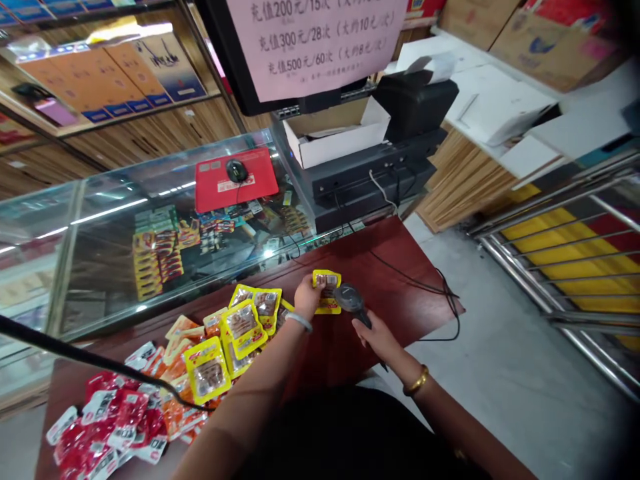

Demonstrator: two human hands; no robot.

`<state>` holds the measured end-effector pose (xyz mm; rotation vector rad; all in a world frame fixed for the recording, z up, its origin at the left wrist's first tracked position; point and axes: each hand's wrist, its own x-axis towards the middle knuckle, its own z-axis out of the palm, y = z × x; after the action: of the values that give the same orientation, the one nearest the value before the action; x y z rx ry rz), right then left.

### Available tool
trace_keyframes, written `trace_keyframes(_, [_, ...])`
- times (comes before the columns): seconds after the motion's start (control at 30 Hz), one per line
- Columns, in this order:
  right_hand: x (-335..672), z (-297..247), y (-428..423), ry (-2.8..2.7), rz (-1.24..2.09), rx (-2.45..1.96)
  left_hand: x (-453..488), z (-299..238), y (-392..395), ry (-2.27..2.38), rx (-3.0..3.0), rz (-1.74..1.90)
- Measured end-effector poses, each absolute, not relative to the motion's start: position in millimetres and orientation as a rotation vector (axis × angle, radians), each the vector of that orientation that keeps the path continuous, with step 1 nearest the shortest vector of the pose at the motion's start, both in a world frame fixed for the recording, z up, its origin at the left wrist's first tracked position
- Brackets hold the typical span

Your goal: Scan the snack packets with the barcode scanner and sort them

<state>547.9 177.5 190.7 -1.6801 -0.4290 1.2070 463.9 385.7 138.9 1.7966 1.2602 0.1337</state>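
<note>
My left hand grips a small yellow snack packet just above the dark red counter. My right hand is closed round the handle of a black barcode scanner, whose head is right beside the packet. A black cable runs from the scanner across the counter. To the left of my left hand lies a heap of yellow snack packets, then orange packets and red packets.
A glass display case stands behind the counter, with a red mouse pad and a mouse on it. A cash register with an open white box stands at the back. Metal railings stand to the right.
</note>
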Motion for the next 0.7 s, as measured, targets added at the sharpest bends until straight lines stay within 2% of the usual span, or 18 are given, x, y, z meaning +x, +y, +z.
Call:
trace_keyframes(0.13, [564,185,168,-0.361,1.184,-1.692,502,127,378,1.166,1.716,0.154])
trace_keyframes(0.27, [573,184,165,-0.387,1.179,-1.706,505,139,379,1.098,1.91,0.146])
trace_keyframes(0.47, [558,180,175,-0.449,1.272,-1.674,415,176,396,1.295,2.287,0.098])
trace_keyframes(0.7, [518,185,195,-0.546,1.395,-1.645,322,185,421,1.815,2.378,-0.275])
